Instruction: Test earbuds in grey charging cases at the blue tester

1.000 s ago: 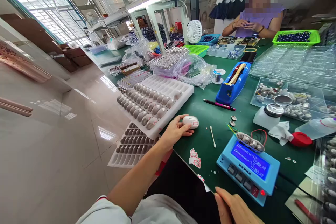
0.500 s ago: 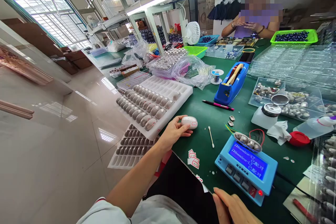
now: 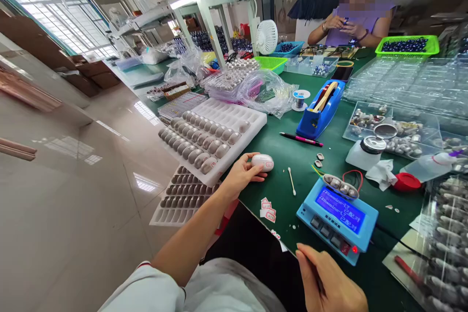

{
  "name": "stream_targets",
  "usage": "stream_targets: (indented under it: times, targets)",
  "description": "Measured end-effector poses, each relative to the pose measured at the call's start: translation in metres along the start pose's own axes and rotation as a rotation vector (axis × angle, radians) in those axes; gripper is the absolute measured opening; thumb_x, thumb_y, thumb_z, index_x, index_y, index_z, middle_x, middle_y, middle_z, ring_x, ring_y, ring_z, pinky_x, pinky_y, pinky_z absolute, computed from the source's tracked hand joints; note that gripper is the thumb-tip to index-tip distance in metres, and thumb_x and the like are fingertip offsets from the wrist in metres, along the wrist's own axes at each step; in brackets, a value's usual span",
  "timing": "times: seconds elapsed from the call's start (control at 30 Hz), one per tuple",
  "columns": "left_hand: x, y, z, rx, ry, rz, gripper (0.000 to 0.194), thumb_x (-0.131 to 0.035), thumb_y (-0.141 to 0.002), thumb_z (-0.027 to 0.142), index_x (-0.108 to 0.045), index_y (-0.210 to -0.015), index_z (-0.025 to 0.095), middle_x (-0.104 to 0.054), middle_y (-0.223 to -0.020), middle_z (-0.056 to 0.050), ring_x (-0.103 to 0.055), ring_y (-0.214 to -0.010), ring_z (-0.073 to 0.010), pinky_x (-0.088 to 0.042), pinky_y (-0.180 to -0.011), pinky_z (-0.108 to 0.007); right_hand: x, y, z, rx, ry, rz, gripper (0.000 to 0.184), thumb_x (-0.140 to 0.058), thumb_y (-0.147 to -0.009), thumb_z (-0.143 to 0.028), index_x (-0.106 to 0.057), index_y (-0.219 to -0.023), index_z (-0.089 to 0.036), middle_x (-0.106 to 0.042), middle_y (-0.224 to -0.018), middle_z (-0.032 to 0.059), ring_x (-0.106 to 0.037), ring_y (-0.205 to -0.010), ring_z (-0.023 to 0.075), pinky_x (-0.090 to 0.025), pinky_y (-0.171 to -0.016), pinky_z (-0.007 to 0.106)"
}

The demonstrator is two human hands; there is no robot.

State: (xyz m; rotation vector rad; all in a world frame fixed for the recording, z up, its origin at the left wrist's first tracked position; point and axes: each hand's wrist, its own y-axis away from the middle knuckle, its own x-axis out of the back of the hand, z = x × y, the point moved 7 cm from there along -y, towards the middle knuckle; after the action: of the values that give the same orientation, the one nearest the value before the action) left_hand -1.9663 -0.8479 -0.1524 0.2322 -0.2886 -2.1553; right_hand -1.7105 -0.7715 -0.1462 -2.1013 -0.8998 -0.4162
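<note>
A pale, shiny oval earbud case [image 3: 262, 162] with a red-printed sticker rests at the green table's edge, with the fingers of my left hand [image 3: 243, 174] closed around its left end. At the lower right, my right hand [image 3: 331, 280] is held near the table edge, thumb and forefinger pressed together; anything between them is too small or hidden to make out. Small red-printed labels [image 3: 268, 212] lie between the hands. Just beyond my right hand stands a blue tester [image 3: 336, 219] with a lit screen and a red light. An open earbud case [image 3: 341, 186] with earbuds leans on its top.
A white tray [image 3: 252, 129] of similar cases overhangs the table's left edge, above another tray [image 3: 171, 214]. A cotton swab [image 3: 291, 181], pen [image 3: 302, 139], blue tape dispenser [image 3: 321, 109], pump bottle [image 3: 365, 151] and parts box [image 3: 391, 131] lie beyond. A co-worker [image 3: 351, 27] sits opposite.
My right hand has come a little further up into view, its thumb and forefinger still together. The left hand keeps hold of the earbud case. The view has shifted slightly.
</note>
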Motion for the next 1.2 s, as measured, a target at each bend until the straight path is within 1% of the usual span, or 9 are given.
stream_targets:
  times: [0.1, 0.23, 0.47, 0.6, 0.73, 0.9, 1.0, 1.1, 1.2]
  targets:
    - [0.000, 0.000, -0.001, -0.020, -0.001, -0.015, 0.045, -0.071, -0.083, 0.019, -0.049, -0.121, 0.013, -0.072, -0.091, -0.009, -0.069, -0.072, -0.0148, -0.057, -0.061, -0.022, 0.002, -0.003, -0.002, 0.011, -0.019, -0.035, 0.017, -0.053, -0.100, -0.025, -0.068, -0.099, -0.017, -0.067, -0.075, 0.0017, -0.062, -0.057, 0.0106, -0.049, -0.061, 0.019]
    - [-0.001, 0.001, -0.001, -0.063, 0.010, -0.050, 0.046, -0.071, -0.082, 0.020, -0.048, -0.122, 0.014, -0.072, -0.091, -0.007, -0.070, -0.073, -0.0152, -0.057, -0.061, -0.022, 0.004, -0.006, -0.005, -0.020, -0.017, -0.036, 0.015, -0.053, -0.099, -0.024, -0.066, -0.100, -0.017, -0.067, -0.079, 0.0013, -0.063, -0.062, 0.0106, -0.048, -0.062, 0.020]
    - [-0.001, 0.005, -0.001, -0.157, 0.051, -0.095, 0.050, -0.073, -0.079, 0.024, -0.048, -0.122, 0.015, -0.070, -0.091, -0.006, -0.069, -0.073, -0.0144, -0.057, -0.061, -0.022, 0.002, -0.012, -0.008, -0.108, 0.023, -0.076, 0.015, -0.052, -0.099, -0.026, -0.066, -0.098, -0.019, -0.065, -0.079, 0.0015, -0.058, -0.061, 0.0111, -0.047, -0.059, 0.022]
    - [0.000, 0.008, -0.001, -0.203, 0.071, -0.114, 0.051, -0.074, -0.078, 0.027, -0.048, -0.121, 0.014, -0.068, -0.093, -0.006, -0.069, -0.074, -0.0155, -0.057, -0.062, -0.023, 0.003, -0.020, -0.019, -0.124, 0.081, -0.089, 0.017, -0.051, -0.099, -0.028, -0.066, -0.098, -0.019, -0.063, -0.085, 0.0030, -0.057, -0.062, 0.0111, -0.047, -0.058, 0.023]
    - [0.002, 0.010, -0.001, -0.238, 0.097, -0.128, 0.051, -0.073, -0.078, 0.027, -0.048, -0.121, 0.015, -0.068, -0.093, -0.006, -0.069, -0.073, -0.0154, -0.057, -0.062, -0.023, -0.008, -0.028, -0.036, -0.119, 0.194, -0.173, 0.019, -0.048, -0.100, -0.028, -0.065, -0.095, -0.020, -0.063, -0.086, 0.0024, -0.059, -0.066, 0.0121, -0.045, -0.060, 0.024]
    - [0.001, 0.014, 0.000, -0.258, 0.093, -0.160, 0.051, -0.072, -0.079, 0.025, -0.048, -0.122, 0.014, -0.069, -0.093, -0.007, -0.069, -0.075, -0.0164, -0.058, -0.065, -0.026, -0.028, -0.036, -0.048, -0.102, 0.441, -0.297, 0.029, -0.039, -0.101, -0.029, -0.063, -0.088, -0.020, -0.061, -0.082, 0.0015, -0.057, -0.056, 0.0111, -0.033, -0.048, 0.026]
    - [0.002, 0.015, 0.001, -0.266, 0.112, -0.179, 0.050, -0.071, -0.079, 0.025, -0.048, -0.122, 0.014, -0.069, -0.095, -0.008, -0.069, -0.077, -0.0173, -0.058, -0.066, -0.026, -0.037, -0.038, -0.050, -0.092, 0.541, -0.344, 0.028, -0.039, -0.100, -0.028, -0.062, -0.086, -0.020, -0.060, -0.081, 0.0009, -0.057, -0.055, 0.0113, -0.028, -0.044, 0.027]
    - [0.002, 0.017, 0.002, -0.271, 0.138, -0.193, 0.049, -0.071, -0.079, 0.024, -0.049, -0.121, 0.014, -0.069, -0.096, -0.008, -0.069, -0.078, -0.0177, -0.058, -0.067, -0.027, -0.042, -0.039, -0.050, -0.084, 0.579, -0.370, 0.026, -0.040, -0.098, -0.026, -0.060, -0.084, -0.020, -0.059, -0.080, 0.0004, -0.056, -0.054, 0.0113, -0.027, -0.045, 0.027]
    - [0.003, 0.017, 0.002, -0.274, 0.153, -0.205, 0.047, -0.070, -0.080, 0.023, -0.049, -0.121, 0.015, -0.069, -0.096, -0.008, -0.069, -0.077, -0.0177, -0.057, -0.066, -0.026, -0.043, -0.039, -0.047, -0.102, 0.557, -0.368, 0.024, -0.041, -0.097, -0.026, -0.059, -0.082, -0.019, -0.058, -0.079, 0.0005, -0.055, -0.056, 0.0119, -0.029, -0.046, 0.026]
